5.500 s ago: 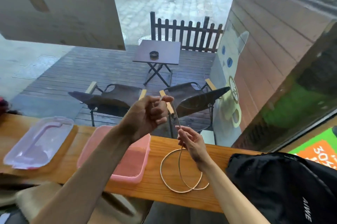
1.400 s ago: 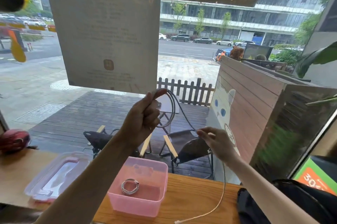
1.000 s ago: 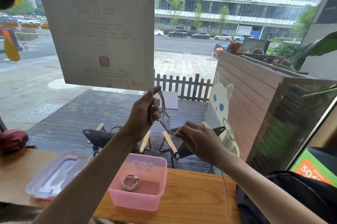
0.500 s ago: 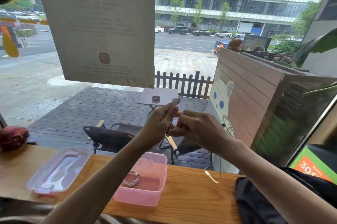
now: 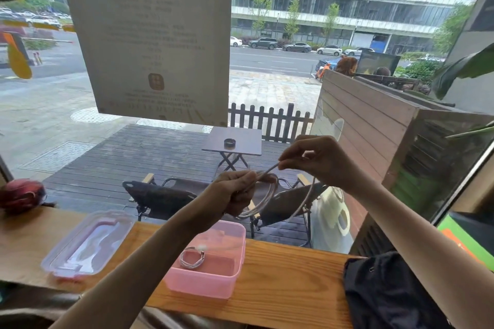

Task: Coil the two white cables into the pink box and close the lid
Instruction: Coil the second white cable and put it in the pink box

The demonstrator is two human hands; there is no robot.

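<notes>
My left hand (image 5: 235,192) holds several loops of a white cable (image 5: 267,200) in the air above the counter. My right hand (image 5: 318,160) pinches the same cable a little higher and to the right, and a free strand hangs down from it. Below them the open pink box (image 5: 232,286) stands on the wooden counter with one coiled white cable (image 5: 191,260) lying inside. The clear lid (image 5: 88,245) with a pink rim lies flat to the left of the box.
A black bag (image 5: 395,291) lies on the counter (image 5: 288,283) at the right. A dark red object (image 5: 21,195) sits at the far left. A window directly behind the counter shows a terrace with chairs.
My hands were pressed together half a second ago; my right hand has moved up and right, drawing the cable out. More loops now hang from my left hand, which has dropped slightly.
</notes>
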